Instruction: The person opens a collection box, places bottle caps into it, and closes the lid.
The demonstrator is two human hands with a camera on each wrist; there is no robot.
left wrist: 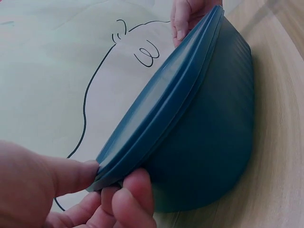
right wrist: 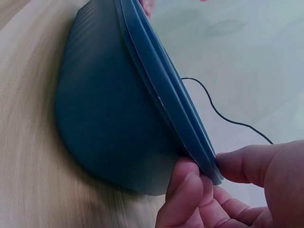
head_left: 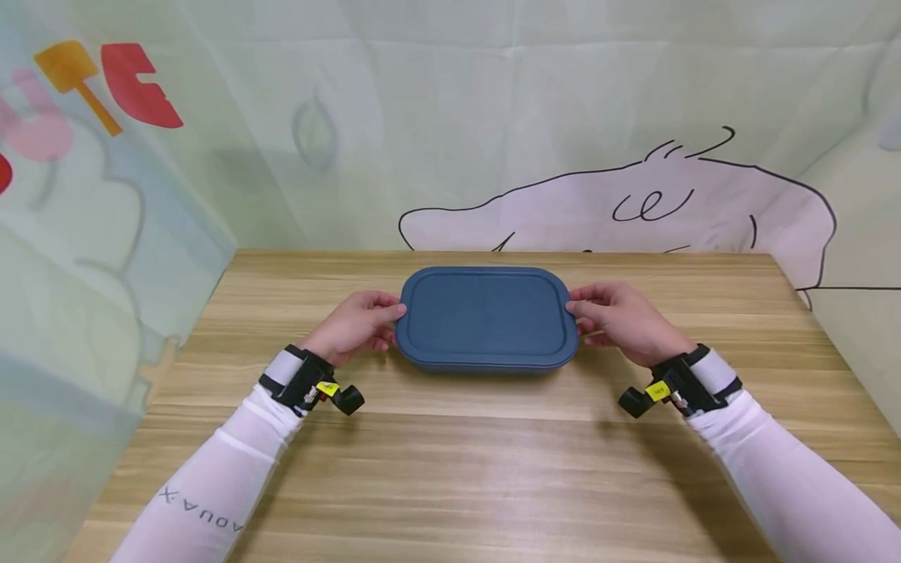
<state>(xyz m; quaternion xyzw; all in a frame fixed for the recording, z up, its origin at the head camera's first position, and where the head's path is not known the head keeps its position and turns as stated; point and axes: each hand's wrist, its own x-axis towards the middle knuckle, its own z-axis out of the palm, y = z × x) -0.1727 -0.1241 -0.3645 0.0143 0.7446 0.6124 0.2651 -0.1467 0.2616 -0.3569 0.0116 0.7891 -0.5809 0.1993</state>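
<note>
A blue rectangular storage box [left wrist: 209, 128] with rounded corners stands on the wooden table, its flat blue lid [head_left: 487, 314] on top. At the lid's left end, my left hand [head_left: 360, 322] pinches the rim, thumb on top and fingers curled underneath. My right hand [head_left: 625, 319] grips the opposite end the same way; in the right wrist view its thumb [right wrist: 242, 164] presses the lid's edge from above while the fingertips sit below the rim against the box wall. The lid lies along the box's top edge in both wrist views. What is inside the box is hidden.
The wooden table [head_left: 450, 469] extends in front of the box and to both sides. Behind it hangs a pale curtain [head_left: 450, 117] with a black-line cartoon drawing, and another printed panel [head_left: 84, 258] borders the left. Each wrist carries a strapped-on camera [head_left: 310, 381].
</note>
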